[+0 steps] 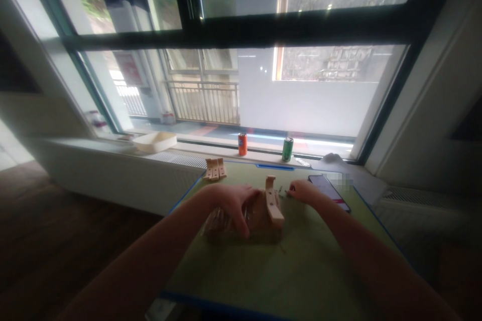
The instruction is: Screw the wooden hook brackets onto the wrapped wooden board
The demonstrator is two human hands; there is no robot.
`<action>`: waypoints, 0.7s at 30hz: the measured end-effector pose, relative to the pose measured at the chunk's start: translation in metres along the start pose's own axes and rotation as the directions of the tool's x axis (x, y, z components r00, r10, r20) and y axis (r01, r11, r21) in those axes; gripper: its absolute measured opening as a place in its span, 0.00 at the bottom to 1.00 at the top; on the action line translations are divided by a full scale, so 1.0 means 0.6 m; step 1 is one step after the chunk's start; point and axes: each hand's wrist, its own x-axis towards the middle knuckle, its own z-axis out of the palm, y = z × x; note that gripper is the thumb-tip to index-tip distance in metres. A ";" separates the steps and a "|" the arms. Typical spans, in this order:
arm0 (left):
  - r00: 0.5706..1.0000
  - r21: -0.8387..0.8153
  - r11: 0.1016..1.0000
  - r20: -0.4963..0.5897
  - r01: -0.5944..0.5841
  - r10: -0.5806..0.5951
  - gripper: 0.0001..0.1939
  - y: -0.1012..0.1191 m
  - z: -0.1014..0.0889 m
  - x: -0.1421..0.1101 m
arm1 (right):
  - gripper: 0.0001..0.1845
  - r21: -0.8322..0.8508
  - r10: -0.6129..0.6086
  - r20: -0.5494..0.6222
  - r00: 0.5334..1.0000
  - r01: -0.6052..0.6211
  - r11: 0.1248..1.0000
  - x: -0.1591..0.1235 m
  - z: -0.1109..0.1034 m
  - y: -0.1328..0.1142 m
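My left hand [235, 203] spans a brown, shiny-surfaced block [258, 218], thumb on the near side and fingers over the far side, gripping it. Against the block's right end stands a pale wooden piece [271, 200] with dark holes and a curved top. To the right of that piece, a few small metal parts, perhaps screws [280, 191], lie on the green tabletop [309, 256]. Beside them my right hand [301, 190] is closed with fingertips together near the table; what it pinches is too small to make out.
Several similar wooden pieces [215, 169] sit at the table's far left corner. A phone [329, 192] lies to the right of my right hand. On the windowsill stand an orange can [242, 144], a green can [287, 149] and a cream tray [156, 143].
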 end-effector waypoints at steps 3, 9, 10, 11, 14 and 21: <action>0.997 -0.122 0.993 -0.078 -0.002 -0.008 0.59 0.000 -0.025 0.010 | 0.15 0.004 -0.005 0.009 1.000 0.005 1.000 0.000 -0.002 0.001; 0.897 -0.509 0.805 -0.438 -0.305 0.063 0.35 0.001 -0.030 0.094 | 0.16 -0.002 -0.014 -0.022 1.000 0.014 1.000 0.001 -0.003 -0.002; 0.868 -0.552 0.749 -0.492 -0.368 0.064 0.34 -0.003 -0.023 0.111 | 0.16 -0.002 -0.013 -0.032 0.999 0.013 1.000 0.001 -0.003 -0.003; 0.854 -0.593 0.689 -0.516 -0.417 0.073 0.31 -0.007 -0.014 0.127 | 0.17 -0.003 -0.010 -0.042 0.999 0.010 1.000 0.001 -0.003 -0.004; 0.881 -0.663 0.606 -0.449 -0.439 0.147 0.24 -0.024 0.012 0.162 | 0.19 -0.016 0.004 -0.060 0.998 -0.005 1.000 0.001 -0.004 -0.007; 0.871 -0.474 0.764 -0.434 -0.437 0.229 0.17 -0.033 0.034 0.182 | 0.13 -0.030 -0.026 -0.058 0.998 0.024 0.999 -0.001 -0.009 -0.013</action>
